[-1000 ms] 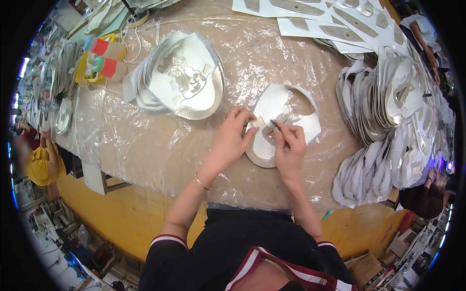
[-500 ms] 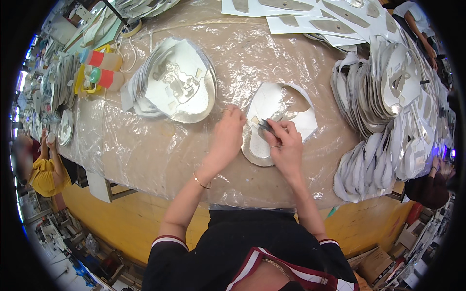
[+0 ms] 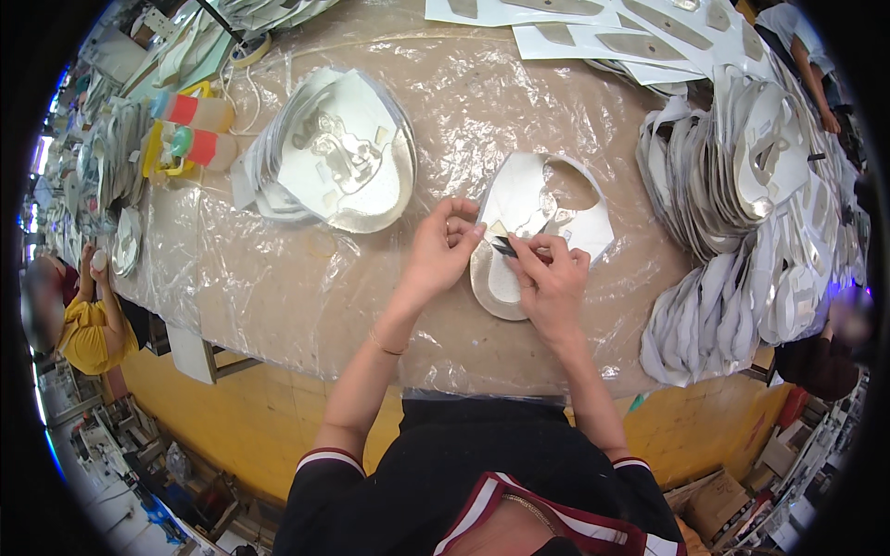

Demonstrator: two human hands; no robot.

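Note:
A single shoe upper (image 3: pixel 565 228) lies flat in front of me, white on its upward face with a speckled, silvery-beige rounded end toward me and an oval opening at its far right. My left hand (image 3: pixel 443 248) is at its left edge, thumb and index finger pinched together there. From the right, my right hand (image 3: pixel 553 287) grips a small dark pointed tool (image 3: pixel 504 246), whose tip sits over the upper close to my left fingertips. The fingers hide most of the tool, so its exact kind does not show. A stack of similar uppers (image 3: pixel 389 190) rests to the left.
Plastic sheeting covers the brown table (image 3: pixel 306 296). Thick stacks of uppers (image 3: pixel 686 185) line the right side, with white sheets of grey pieces (image 3: pixel 640 46) at the back. Capped bottles (image 3: pixel 209 150) stand in a yellow holder at left. Other people work at both sides.
My left hand has shifted right, its fingertips now pinched at the upper's left edge. My right hand has turned slightly, and the tool tip sits a little lower. The upper has slid slightly right.

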